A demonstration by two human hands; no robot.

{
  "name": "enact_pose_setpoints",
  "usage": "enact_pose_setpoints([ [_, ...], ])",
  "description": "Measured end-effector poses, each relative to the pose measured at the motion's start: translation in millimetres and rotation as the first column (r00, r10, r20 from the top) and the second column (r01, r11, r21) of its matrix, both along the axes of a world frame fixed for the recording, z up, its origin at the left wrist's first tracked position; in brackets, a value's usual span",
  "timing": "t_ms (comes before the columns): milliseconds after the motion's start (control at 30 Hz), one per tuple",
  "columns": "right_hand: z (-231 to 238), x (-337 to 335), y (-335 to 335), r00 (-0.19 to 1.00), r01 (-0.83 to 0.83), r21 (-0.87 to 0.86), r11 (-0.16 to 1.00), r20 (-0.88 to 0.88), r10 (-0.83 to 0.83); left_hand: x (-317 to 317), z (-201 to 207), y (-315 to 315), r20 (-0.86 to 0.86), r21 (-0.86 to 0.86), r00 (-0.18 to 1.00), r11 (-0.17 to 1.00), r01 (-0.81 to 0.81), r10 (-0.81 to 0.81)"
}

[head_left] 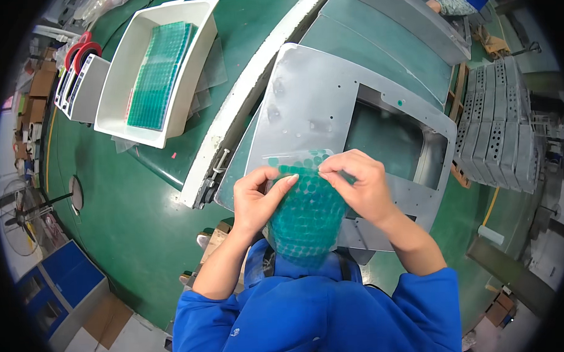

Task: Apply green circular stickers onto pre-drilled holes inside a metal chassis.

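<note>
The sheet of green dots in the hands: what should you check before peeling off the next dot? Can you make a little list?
1. Sheet of green dots is held firmly: ok, the left hand grips its left side and the right hand its top right.
2. Fingertips are on one dot only: cannot tell, they hide the spot.
3. Dots are left on the sheet: ok, many rows show.
4. Metal panel lies flat and within reach: ok, it lies just beyond the hands.
5. Panel already carries a dot: ok, one green dot sits near its opening.
6. Spare sheets are ready: ok, a stack lies in the white bin.
</note>
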State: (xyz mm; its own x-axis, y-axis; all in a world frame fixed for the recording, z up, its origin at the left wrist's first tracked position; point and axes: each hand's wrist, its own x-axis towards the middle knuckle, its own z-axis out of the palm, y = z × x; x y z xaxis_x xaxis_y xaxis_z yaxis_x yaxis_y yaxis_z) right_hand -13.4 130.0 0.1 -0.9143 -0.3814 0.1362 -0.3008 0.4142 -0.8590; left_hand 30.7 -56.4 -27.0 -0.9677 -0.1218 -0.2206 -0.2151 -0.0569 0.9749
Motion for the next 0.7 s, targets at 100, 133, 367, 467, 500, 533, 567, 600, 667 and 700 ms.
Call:
enact_pose_setpoints([
  [100, -10.0, -0.5, -7.6, 0.992, 0.04, 0.062, 0.997, -0.122, -0.032, 0.8, -8.9, -4.9, 0.082, 0.028, 0.995, 0.998, -0.051, 0.048],
  [133, -15.4, -7.0, -7.8, 0.995, 0.095, 0.004, 0.996, -0.013, -0.094, 0.1, -12.8, -5.7, 0.095, 0.059, 0.992, 0.994, -0.091, 0.086],
  [367, -48.4, -63.2, 9.3, 0.939, 0.236, 0.247, 0.94, 0.193, -0.286, 4.2, -24.1, -10.5, 0.139, 0.061, 0.981, 0.988, -0.144, 0.134],
  [467, -48.1, -66.1, 6.2, 0.938, 0.223, 0.302, 0.927, 0.194, -0.288, 3.7, -25.9, -10.1, 0.135, 0.075, 0.982, 0.987, -0.14, 0.129],
  [500, -48.4, -67.1, 6.4, 0.937, 0.223, 0.315, 0.922, 0.19, -0.291, 2.6, -24.8, -8.7, 0.136, 0.085, 0.982, 0.987, -0.14, 0.128],
  [533, -48.6, -67.7, 5.9, 0.937, 0.223, 0.326, 0.919, 0.187, -0.294, 2.0, -23.9, -8.1, 0.136, 0.092, 0.983, 0.986, -0.139, 0.126],
  [567, -48.4, -68.2, 4.6, 0.938, 0.221, 0.351, 0.91, 0.178, -0.297, 1.7, -24.0, -7.8, 0.136, 0.096, 0.983, 0.986, -0.139, 0.125],
  [600, -48.0, -68.8, 2.8, 0.939, 0.219, 0.376, 0.9, 0.168, -0.299, 1.5, -24.1, -7.4, 0.137, 0.099, 0.983, 0.985, -0.138, 0.124],
  [667, -47.5, -69.4, 1.5, 0.94, 0.22, 0.412, 0.884, 0.151, -0.305, 0.4, -24.2, -6.5, 0.147, 0.11, 0.982, 0.985, -0.133, 0.116],
  [700, -47.5, -69.5, 1.4, 0.94, 0.222, 0.423, 0.878, 0.146, -0.308, 0.1, -23.9, -6.3, 0.157, 0.115, 0.981, 0.985, -0.13, 0.111],
])
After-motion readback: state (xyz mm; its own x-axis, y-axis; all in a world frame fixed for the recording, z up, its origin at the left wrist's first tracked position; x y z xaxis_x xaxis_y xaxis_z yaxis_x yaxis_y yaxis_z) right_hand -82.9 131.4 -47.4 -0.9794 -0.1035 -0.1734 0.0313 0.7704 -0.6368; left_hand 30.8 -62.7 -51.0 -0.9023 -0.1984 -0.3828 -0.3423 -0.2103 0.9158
